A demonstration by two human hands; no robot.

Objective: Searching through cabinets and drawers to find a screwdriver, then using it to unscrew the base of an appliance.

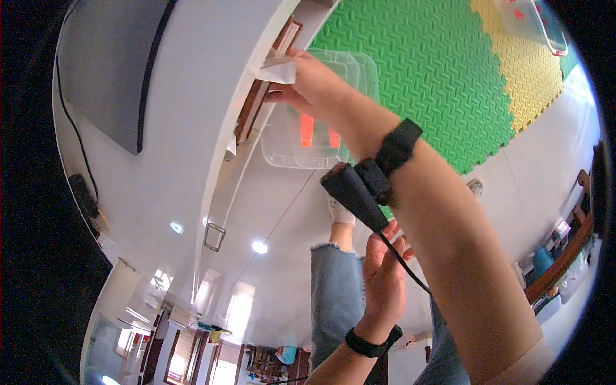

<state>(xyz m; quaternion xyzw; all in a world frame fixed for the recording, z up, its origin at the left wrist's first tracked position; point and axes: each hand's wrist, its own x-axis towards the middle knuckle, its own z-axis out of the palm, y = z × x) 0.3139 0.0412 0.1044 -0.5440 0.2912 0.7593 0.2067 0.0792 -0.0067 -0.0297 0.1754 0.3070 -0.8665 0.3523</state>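
My right hand (313,82) reaches across to the white cabinet's edge, at an opening with brown, wood-coloured things (251,112) in it. Its fingers close around a thin white sheet-like piece (280,70); whether it is paper or plastic, I cannot tell. Below this hand a clear plastic bin (276,159) sits on the floor, with orange pieces (307,131) showing in it. My left hand (384,282) is raised over my legs, partly behind my right forearm. Its visible fingers are apart and hold nothing I can see.
A white cabinet top (186,96) curves along the left, bearing a dark grey panel (115,70) and a cable. A metal handle (215,237) sticks out of its front. Green (417,77) and yellow foam mats (529,77) cover floor tiles. Another clear container (529,22) stands far right.
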